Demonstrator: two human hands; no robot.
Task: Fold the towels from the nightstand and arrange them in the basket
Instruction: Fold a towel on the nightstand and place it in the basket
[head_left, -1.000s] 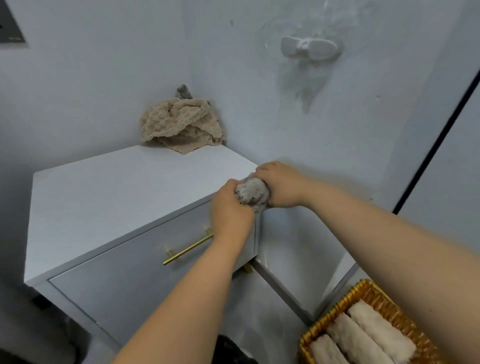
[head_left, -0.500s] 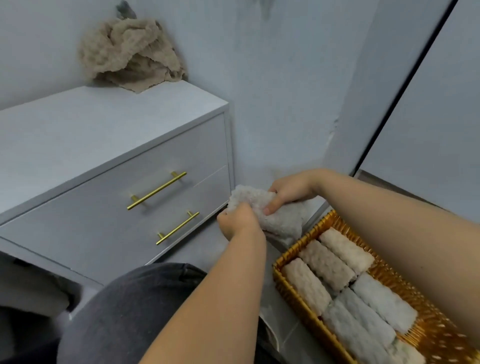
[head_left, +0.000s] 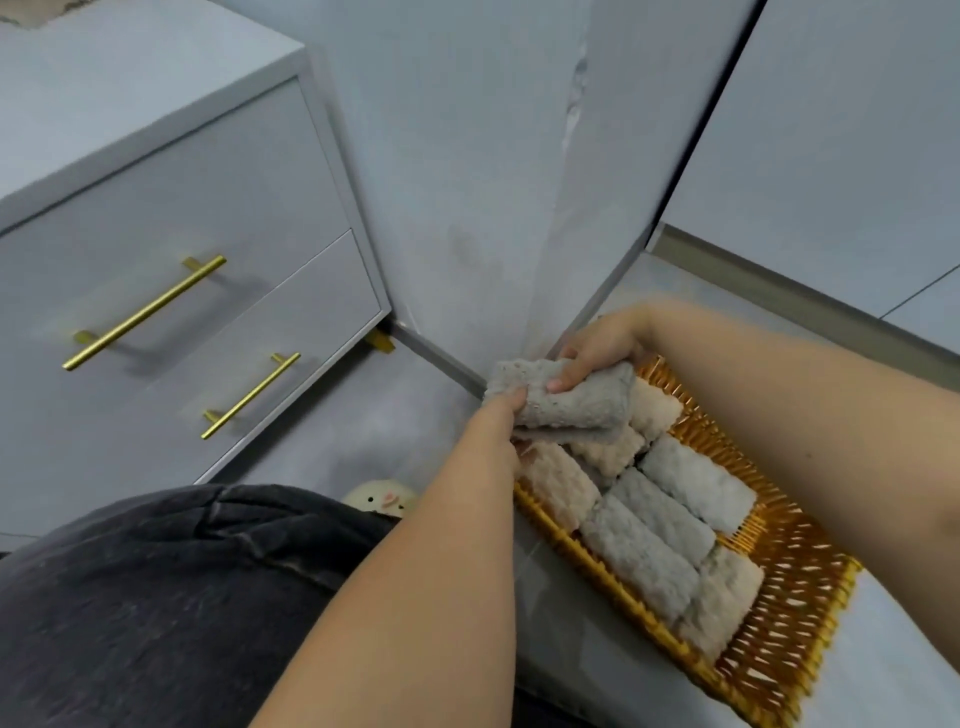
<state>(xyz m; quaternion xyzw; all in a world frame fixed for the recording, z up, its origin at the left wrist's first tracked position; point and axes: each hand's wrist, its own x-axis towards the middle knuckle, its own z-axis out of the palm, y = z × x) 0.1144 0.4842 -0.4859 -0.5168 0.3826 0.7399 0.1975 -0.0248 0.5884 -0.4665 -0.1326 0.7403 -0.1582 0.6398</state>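
A rolled grey towel (head_left: 571, 400) hangs over the far left corner of the golden wicker basket (head_left: 795, 618), which stands on the floor. My left hand (head_left: 493, 431) grips the roll's left end. My right hand (head_left: 597, 353) holds it from above, fingers curled over its top. Several rolled towels, grey (head_left: 696, 483) and beige (head_left: 561, 483), lie side by side in the basket. The white nightstand (head_left: 171, 218) with two gold handles stands at the left; its top is mostly out of frame.
The basket sits by a wall corner, with a dark-framed door panel (head_left: 831, 130) behind it. My dark-trousered knee (head_left: 156, 597) fills the lower left. A small pale slipper with a face (head_left: 382, 499) peeks out on the grey floor.
Both hands carried the rolled grey towel down from the nightstand's front corner to the basket. My view dropped, so the crumpled beige towel on the nightstand left the frame.
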